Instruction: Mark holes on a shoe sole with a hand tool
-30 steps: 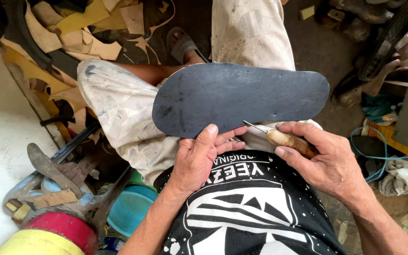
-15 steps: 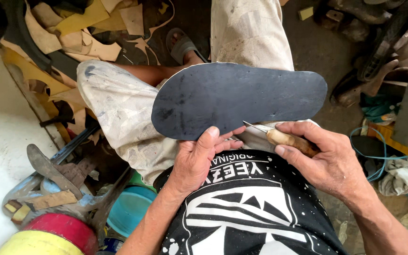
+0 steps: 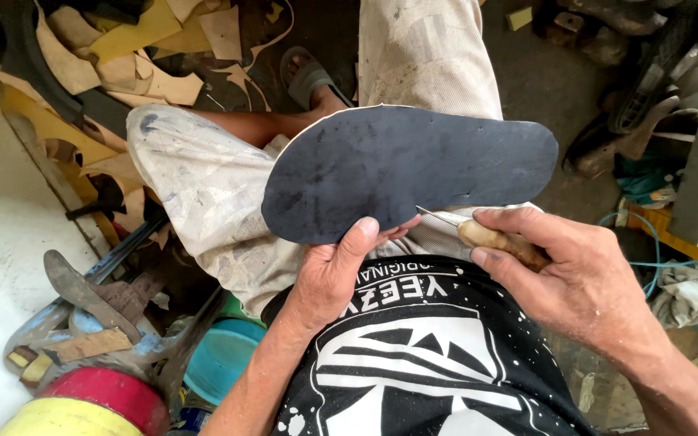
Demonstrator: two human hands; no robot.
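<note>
A dark, shoe-sole-shaped sheet with a pale edge lies flat across my lap, heel end to the left. My left hand pinches its near edge, thumb on top and fingers under it. My right hand grips a knife by its worn wooden handle. The thin blade points left and meets the sole's near edge just right of my left thumb. Part of the blade is hidden under the sole.
Tan and yellow leather offcuts litter the floor at upper left. A sandalled foot rests beyond my knee. A teal bowl, a red and yellow drum and scrap tools sit lower left. Dark shoe parts lie right.
The sole has shifted slightly left and down in my grip. Both hands and the knife stay at the same spot on its near edge.
</note>
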